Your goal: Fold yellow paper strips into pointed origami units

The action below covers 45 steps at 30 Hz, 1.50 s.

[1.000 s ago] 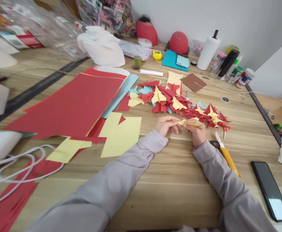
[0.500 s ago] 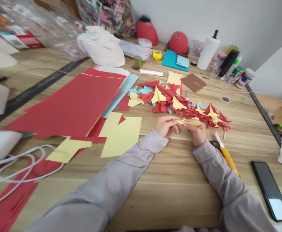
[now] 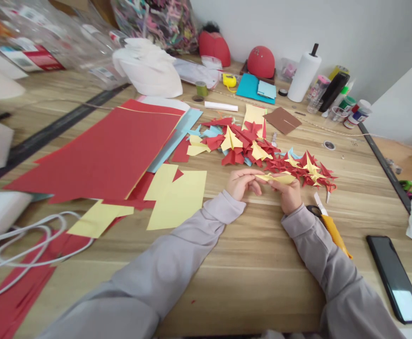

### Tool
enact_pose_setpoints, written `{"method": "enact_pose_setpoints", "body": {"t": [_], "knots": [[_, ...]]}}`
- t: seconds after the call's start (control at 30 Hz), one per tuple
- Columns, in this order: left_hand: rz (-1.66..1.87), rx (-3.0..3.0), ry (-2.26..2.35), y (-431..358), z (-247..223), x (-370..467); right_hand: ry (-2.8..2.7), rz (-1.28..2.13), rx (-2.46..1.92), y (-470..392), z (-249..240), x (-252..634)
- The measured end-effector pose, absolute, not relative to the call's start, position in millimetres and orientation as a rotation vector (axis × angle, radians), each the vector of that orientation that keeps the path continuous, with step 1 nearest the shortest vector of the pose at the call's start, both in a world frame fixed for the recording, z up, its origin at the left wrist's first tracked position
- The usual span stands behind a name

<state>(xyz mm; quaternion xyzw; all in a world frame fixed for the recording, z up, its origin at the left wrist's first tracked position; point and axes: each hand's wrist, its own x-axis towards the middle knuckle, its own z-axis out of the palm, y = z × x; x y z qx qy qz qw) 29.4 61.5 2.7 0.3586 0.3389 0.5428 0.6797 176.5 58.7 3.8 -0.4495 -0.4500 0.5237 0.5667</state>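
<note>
- A large heap of finished folded paper pieces [image 3: 262, 150], mostly red with some yellow and a few blue, lies on the wooden table [image 3: 255, 263] just beyond the hands, so by the look of it a good many pieces are already made.
- One more piece is in hand: a narrow folded yellow paper [image 3: 276, 178], held just above the table, near the heap's near edge.
- Stock seems far from used up: cut yellow squares [image 3: 177, 197] lie to the left of the hands, and big red sheets [image 3: 107, 150] spread farther left.
- The left hand [image 3: 240, 182] is curled, its fingertips pinched on the left end of the yellow paper.
- The right hand [image 3: 288, 193] closes on the paper's right part, thumb and fingers pressed against it; the exact fold under them is too small to tell.
- Both forearms, in grey sleeves, reach in from the near edge and converge at the piece, wrists low near the table.
- A yellow-handled utility knife [image 3: 333, 233] lies beside the right wrist, untouched, and a dark phone [image 3: 396, 278] rests at the near right.
- A white paper-towel roll [image 3: 304, 75] stands at the far right.
</note>
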Motion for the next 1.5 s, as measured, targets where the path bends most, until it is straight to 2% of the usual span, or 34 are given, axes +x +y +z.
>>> {"method": "enact_pose_setpoints", "body": {"t": [0.5,1.0,1.5], "knots": [[1.286,1.092,0.933,59.3,8.0,33.2,-1.143,1.197,-1.085,57.6,4.5,176.8],[1.253,0.946,0.914,65.5,1.2,29.1,-1.206,1.211,-1.082,54.9,5.8,175.0],[1.19,1.062,0.928,62.3,2.9,33.0,-1.233,1.193,-1.064,54.7,4.1,174.0]]}}
